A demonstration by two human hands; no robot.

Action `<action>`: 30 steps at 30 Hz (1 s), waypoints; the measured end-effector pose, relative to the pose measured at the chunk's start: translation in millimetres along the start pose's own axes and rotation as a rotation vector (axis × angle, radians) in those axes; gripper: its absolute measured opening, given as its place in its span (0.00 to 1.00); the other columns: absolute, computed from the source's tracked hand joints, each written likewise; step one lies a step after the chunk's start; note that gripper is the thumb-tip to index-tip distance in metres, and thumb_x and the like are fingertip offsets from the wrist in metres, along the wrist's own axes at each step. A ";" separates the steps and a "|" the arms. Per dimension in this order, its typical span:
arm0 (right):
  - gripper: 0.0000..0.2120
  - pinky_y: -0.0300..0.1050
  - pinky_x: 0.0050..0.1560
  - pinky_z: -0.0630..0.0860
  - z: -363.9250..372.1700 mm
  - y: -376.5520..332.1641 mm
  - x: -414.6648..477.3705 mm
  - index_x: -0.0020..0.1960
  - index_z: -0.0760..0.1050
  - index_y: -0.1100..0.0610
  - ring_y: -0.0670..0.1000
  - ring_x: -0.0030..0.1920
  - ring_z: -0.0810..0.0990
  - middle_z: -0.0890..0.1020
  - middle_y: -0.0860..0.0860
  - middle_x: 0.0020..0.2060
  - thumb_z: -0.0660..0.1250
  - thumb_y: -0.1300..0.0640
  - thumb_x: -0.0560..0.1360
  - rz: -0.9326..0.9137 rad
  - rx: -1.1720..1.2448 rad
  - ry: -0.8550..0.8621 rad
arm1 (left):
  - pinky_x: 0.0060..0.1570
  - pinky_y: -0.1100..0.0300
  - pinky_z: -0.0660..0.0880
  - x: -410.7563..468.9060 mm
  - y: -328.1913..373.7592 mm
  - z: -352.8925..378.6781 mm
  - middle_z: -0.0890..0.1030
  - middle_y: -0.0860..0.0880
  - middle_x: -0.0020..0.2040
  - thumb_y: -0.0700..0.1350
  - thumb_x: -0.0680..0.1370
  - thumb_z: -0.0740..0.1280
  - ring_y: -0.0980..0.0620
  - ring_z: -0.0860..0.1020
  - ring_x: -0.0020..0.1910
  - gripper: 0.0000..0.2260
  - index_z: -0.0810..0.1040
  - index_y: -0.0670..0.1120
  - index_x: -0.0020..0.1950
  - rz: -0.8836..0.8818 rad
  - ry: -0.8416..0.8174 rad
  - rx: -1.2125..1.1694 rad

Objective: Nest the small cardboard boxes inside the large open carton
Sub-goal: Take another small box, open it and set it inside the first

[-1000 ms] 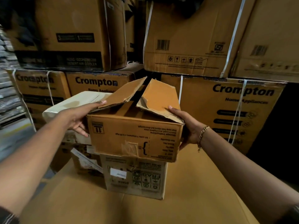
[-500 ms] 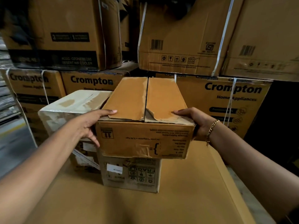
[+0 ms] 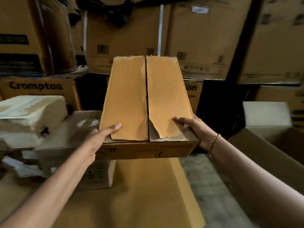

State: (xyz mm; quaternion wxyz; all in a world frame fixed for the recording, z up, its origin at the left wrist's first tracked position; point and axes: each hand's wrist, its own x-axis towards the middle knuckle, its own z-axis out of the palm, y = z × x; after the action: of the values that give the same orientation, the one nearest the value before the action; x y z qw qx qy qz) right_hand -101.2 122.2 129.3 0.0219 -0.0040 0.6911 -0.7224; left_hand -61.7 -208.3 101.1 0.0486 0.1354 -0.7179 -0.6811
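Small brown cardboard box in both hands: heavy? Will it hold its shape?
The small brown cardboard box seems light: the left hand and right hand carry it by its near corners alone. Its top flaps look untaped, one torn, so they may spring up when released. Its walls look straight, so probably stiff.

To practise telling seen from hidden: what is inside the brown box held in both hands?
Nothing inside shows. The brown box has its two top flaps folded shut, a dark seam between; the left hand and right hand grip it.
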 end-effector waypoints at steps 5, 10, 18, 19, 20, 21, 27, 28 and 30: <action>0.30 0.50 0.48 0.83 -130.0 6.6 -77.4 0.68 0.72 0.55 0.56 0.52 0.86 0.85 0.56 0.55 0.79 0.53 0.69 -0.059 -0.072 0.140 | 0.61 0.46 0.76 -46.7 -16.8 120.7 0.87 0.49 0.50 0.70 0.57 0.78 0.44 0.83 0.53 0.38 0.84 0.47 0.58 0.039 -0.171 0.048; 0.30 0.46 0.46 0.83 -240.0 6.2 -140.7 0.68 0.72 0.51 0.51 0.49 0.87 0.85 0.52 0.54 0.77 0.45 0.70 -0.053 -0.196 0.314 | 0.57 0.49 0.76 -90.9 -35.5 245.0 0.82 0.51 0.54 0.78 0.61 0.69 0.46 0.79 0.53 0.35 0.78 0.55 0.57 0.136 -0.134 0.061; 0.44 0.54 0.60 0.80 -392.1 15.3 -173.8 0.72 0.69 0.46 0.51 0.54 0.84 0.83 0.48 0.57 0.62 0.21 0.65 0.032 -0.466 0.566 | 0.53 0.52 0.74 -120.6 -50.5 404.1 0.82 0.49 0.54 0.69 0.74 0.66 0.45 0.79 0.52 0.28 0.80 0.49 0.62 0.171 -0.264 0.076; 0.40 0.54 0.59 0.81 -407.8 17.7 -173.8 0.72 0.68 0.46 0.51 0.53 0.85 0.83 0.48 0.57 0.63 0.24 0.68 0.031 -0.434 0.574 | 0.55 0.51 0.76 -118.6 -53.6 422.3 0.82 0.48 0.56 0.69 0.74 0.66 0.45 0.80 0.53 0.29 0.79 0.49 0.64 0.178 -0.286 0.065; 0.35 0.54 0.58 0.81 -424.3 19.1 -172.3 0.73 0.68 0.46 0.51 0.53 0.85 0.83 0.48 0.57 0.64 0.29 0.72 0.025 -0.390 0.579 | 0.57 0.51 0.75 -117.2 -54.5 441.9 0.82 0.49 0.58 0.69 0.74 0.66 0.46 0.79 0.54 0.30 0.77 0.49 0.67 0.196 -0.301 0.062; 0.31 0.54 0.57 0.82 -441.2 18.6 -170.0 0.74 0.67 0.47 0.51 0.52 0.85 0.83 0.49 0.57 0.64 0.33 0.76 0.018 -0.354 0.583 | 0.57 0.52 0.73 -115.5 -54.1 462.3 0.80 0.49 0.59 0.68 0.75 0.65 0.46 0.78 0.56 0.30 0.75 0.49 0.70 0.222 -0.310 0.064; 0.27 0.52 0.48 0.83 -546.5 -8.8 -140.4 0.75 0.64 0.45 0.53 0.49 0.86 0.83 0.52 0.55 0.64 0.41 0.80 0.031 -0.339 0.623 | 0.54 0.58 0.68 -102.7 -42.0 589.3 0.79 0.50 0.62 0.61 0.79 0.65 0.50 0.75 0.56 0.26 0.72 0.49 0.73 0.316 -0.345 0.052; 0.26 0.52 0.48 0.83 -564.2 -15.5 -134.3 0.75 0.64 0.45 0.53 0.49 0.86 0.84 0.52 0.55 0.64 0.41 0.80 0.042 -0.349 0.642 | 0.54 0.57 0.69 -99.9 -37.3 610.2 0.80 0.48 0.63 0.61 0.79 0.65 0.49 0.77 0.57 0.26 0.72 0.50 0.73 0.318 -0.350 0.059; 0.27 0.51 0.47 0.83 -596.9 -27.5 -123.3 0.76 0.64 0.45 0.53 0.49 0.86 0.84 0.52 0.54 0.64 0.41 0.80 0.044 -0.371 0.688 | 0.57 0.56 0.72 -93.8 -27.3 650.5 0.80 0.47 0.64 0.61 0.79 0.65 0.45 0.78 0.60 0.25 0.72 0.51 0.73 0.322 -0.374 0.048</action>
State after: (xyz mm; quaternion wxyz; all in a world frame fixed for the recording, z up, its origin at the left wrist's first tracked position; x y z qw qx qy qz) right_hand -0.3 723.9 133.1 -0.1967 0.2494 0.7769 -0.5437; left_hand -133.6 442.8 41.0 0.0198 -0.1081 -0.7427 -0.6606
